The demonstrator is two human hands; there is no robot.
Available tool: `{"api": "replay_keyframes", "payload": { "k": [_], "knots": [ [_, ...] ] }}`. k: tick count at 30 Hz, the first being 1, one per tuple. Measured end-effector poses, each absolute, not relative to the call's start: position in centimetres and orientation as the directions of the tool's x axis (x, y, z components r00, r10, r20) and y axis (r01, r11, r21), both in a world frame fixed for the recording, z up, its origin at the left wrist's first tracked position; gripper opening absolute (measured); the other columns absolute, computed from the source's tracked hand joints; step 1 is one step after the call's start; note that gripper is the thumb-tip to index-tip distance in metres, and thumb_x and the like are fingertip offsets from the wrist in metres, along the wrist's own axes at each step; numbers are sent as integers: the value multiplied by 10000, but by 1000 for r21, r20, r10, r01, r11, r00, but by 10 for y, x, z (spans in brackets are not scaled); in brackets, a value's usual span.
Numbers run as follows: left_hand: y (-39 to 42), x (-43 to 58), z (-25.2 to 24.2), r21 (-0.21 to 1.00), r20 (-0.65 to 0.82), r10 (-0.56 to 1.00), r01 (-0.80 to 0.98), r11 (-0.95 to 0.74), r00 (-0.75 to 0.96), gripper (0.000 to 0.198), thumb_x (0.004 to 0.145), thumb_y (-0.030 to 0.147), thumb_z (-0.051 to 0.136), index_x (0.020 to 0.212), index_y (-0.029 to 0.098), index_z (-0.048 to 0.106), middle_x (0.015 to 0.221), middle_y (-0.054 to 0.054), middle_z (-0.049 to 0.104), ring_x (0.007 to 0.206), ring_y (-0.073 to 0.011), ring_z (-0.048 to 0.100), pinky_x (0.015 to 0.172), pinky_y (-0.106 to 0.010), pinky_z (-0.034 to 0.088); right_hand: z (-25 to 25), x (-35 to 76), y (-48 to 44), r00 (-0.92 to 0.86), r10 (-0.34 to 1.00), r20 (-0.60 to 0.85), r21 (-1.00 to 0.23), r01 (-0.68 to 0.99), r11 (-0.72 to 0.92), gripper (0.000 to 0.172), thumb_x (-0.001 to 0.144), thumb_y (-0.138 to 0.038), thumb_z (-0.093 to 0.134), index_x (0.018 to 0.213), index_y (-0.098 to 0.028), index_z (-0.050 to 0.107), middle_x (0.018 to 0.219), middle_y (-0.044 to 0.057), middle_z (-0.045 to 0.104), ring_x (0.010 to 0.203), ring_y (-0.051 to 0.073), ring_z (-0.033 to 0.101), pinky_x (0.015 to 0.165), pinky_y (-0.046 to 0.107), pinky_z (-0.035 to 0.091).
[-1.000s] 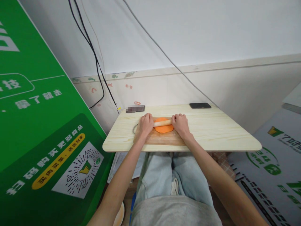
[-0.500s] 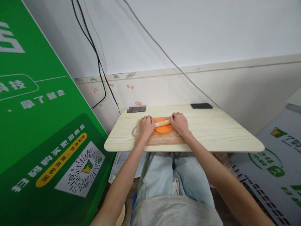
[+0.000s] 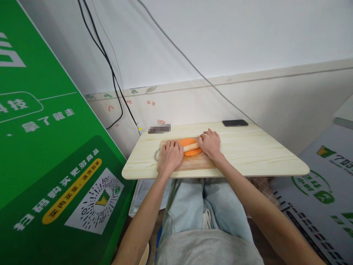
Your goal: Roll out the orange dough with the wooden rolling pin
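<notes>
A flat orange sheet of dough (image 3: 190, 152) lies on a wooden cutting board (image 3: 190, 164) with a metal loop handle at its left end. Across the dough runs a pale wooden rolling pin (image 3: 191, 147), slightly tilted, its right end farther from me. My left hand (image 3: 171, 155) is closed over the pin's left end, and my right hand (image 3: 210, 142) grips the right end. Both ends of the pin are hidden under my fingers.
The board rests on a light wood-grain table (image 3: 256, 156). A black phone (image 3: 235, 123) lies at the back right, and a blurred-out object (image 3: 159, 129) at the back left. A green sign panel (image 3: 68, 147) stands on the left; cables (image 3: 111, 70) hang by the wall.
The left end of the rolling pin has come towards me with my left hand, so the pin lies more slanted. My right hand has shifted only slightly.
</notes>
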State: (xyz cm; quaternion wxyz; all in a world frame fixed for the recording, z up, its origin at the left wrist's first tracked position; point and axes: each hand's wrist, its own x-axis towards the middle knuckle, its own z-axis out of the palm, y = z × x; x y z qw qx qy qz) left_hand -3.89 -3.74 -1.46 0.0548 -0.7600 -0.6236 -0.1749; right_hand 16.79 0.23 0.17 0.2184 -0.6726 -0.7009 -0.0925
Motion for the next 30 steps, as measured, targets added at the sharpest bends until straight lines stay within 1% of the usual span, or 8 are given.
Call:
{"api": "replay_keyframes", "payload": {
  "k": [2, 5, 9, 12, 18, 20, 24, 30],
  "knots": [
    [-40, -37, -16, 156, 335, 932, 967, -201, 139, 414, 1178, 291, 344, 1326, 158, 707, 1438, -198, 723, 1420, -364, 573, 1222, -535, 441, -2, 169, 3, -36, 890, 455, -129, 986, 106, 453, 1075, -230, 469, 1181, -151, 903, 1465, 165, 786, 1560, 326, 545, 1310, 482, 320],
    [-33, -39, -17, 148, 330, 932, 967, -207, 149, 408, 1176, 294, 351, 1343, 166, 700, 1427, -193, 731, 1429, -363, 576, 1230, -530, 437, -5, 170, 5, -60, 890, 451, -119, 985, 126, 453, 1076, -236, 473, 1188, -165, 906, 1480, 154, 783, 1575, 318, 531, 1317, 485, 312],
    [-12, -46, -12, 108, 275, 945, 971, -214, 178, 429, 1172, 286, 341, 1375, 180, 704, 1458, -195, 722, 1481, -360, 569, 1249, -543, 425, -5, 169, 5, -62, 894, 443, -126, 983, 131, 456, 1093, -239, 458, 1178, -172, 901, 1434, 147, 806, 1529, 307, 569, 1266, 449, 358],
    [1, -48, -6, 130, 229, 960, 972, -196, 163, 474, 1167, 273, 341, 1500, 157, 659, 1504, -212, 709, 1490, -361, 584, 1255, -547, 429, -2, 167, 3, -57, 895, 442, -118, 986, 121, 457, 1104, -231, 446, 1148, -158, 895, 1364, 155, 830, 1485, 309, 597, 1230, 424, 384],
    [-22, -45, -17, 146, 307, 928, 954, -263, 209, 487, 1182, 295, 334, 1523, 157, 653, 1539, -218, 696, 1522, -359, 568, 1286, -554, 411, 2, 165, -1, -33, 912, 409, -137, 986, 97, 444, 1111, -240, 457, 1090, -167, 894, 1224, 173, 852, 1245, 285, 696, 1080, 361, 471],
    [-37, -41, -25, 194, 343, 920, 945, -265, 188, 510, 1187, 314, 332, 1569, 149, 626, 1578, -227, 675, 1534, -370, 560, 1290, -567, 412, 1, 165, -1, -40, 912, 409, -130, 986, 101, 452, 1112, -239, 450, 1103, -157, 894, 1226, 180, 849, 1266, 290, 688, 1154, 385, 439],
    [-48, -36, -31, 233, 354, 923, 942, -241, 148, 534, 1184, 337, 350, 1614, 136, 594, 1626, -226, 644, 1577, -384, 523, 1315, -565, 394, -2, 165, 0, -61, 907, 416, -120, 985, 122, 467, 1112, -239, 432, 1126, -146, 889, 1252, 175, 846, 1351, 306, 652, 1329, 494, 280],
    [-10, -48, -15, 173, 246, 950, 956, -237, 191, 530, 1173, 273, 283, 1570, 183, 622, 1696, -191, 592, 1637, -352, 466, 1336, -603, 357, -4, 165, 3, -82, 895, 439, -122, 981, 150, 473, 1104, -224, 418, 1104, -163, 887, 1242, 168, 848, 1304, 301, 667, 1350, 532, 233]
  ]
}}
